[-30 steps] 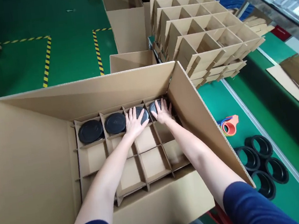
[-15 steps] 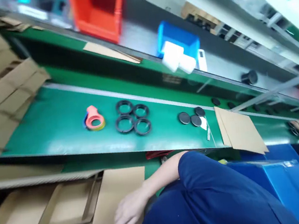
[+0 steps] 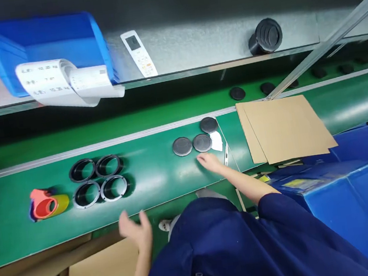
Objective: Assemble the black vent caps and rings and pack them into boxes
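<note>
My left hand (image 3: 135, 229) is raised over the belt's near edge, with thumb and fingers apart and nothing in it. Close to it stand several black rings (image 3: 113, 188) in a two-by-two group. My right hand (image 3: 210, 162) hovers at the front of the black round lids (image 3: 182, 146), closest to the right-front one. Its fingers curl under and are slightly blurred, so their grip is hidden. Beside these lids lie a white paper piece (image 3: 216, 141) and a slim white cutter-like tool (image 3: 226, 154). Tape rolls with a pink-red dispenser (image 3: 41, 203) sit at the left.
Cardboard sheets (image 3: 286, 129) lie on the green belt (image 3: 162, 177) at right, past a slanting metal bar (image 3: 330, 41). On the shelf are a blue bin (image 3: 55, 32) with a paper roll, a remote (image 3: 139, 53) and a black cylinder (image 3: 265, 36). Blue boxes (image 3: 358, 201) stand at lower right.
The view has swung right and levelled out. My right arm, earlier stretched across to the cardboard at lower left, now reaches to the black lids. My left hand has come into view.
</note>
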Tool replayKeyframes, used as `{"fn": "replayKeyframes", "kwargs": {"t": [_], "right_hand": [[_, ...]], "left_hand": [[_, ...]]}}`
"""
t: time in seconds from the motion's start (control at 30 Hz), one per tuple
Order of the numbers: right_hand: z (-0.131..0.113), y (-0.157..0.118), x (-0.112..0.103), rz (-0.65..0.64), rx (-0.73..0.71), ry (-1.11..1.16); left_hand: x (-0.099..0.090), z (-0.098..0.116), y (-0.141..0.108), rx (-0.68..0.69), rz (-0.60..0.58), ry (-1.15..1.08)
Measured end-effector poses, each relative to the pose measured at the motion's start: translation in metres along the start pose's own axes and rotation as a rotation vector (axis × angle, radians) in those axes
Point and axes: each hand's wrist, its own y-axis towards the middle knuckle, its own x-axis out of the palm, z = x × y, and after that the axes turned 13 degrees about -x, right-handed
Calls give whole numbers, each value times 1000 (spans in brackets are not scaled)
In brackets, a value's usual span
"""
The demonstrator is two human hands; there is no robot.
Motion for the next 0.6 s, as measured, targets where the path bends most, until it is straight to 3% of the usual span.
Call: {"fn": "replayKeyframes", "kwargs": {"t": [0.07,0.13,0.2,0.27,0.43,0.6], "right_hand": [[37,-4,-22,42,89,40],[70,6,-43,109,168,69],[98,31,-65,218,263,77],[122,66,-83,333,382,80],[156,133,-108,420,549,213],[140,157,-112,497,443,379]], "left_hand": [[41,30,-4,77,-62,-1],[80,64,6,150,-261,-9],[109,95,19,154,-409,-32],[126,119,25,95,-511,-83],[131,137,12,-84,-612,-202],[126,137,0,-311,-545,-371]]}}
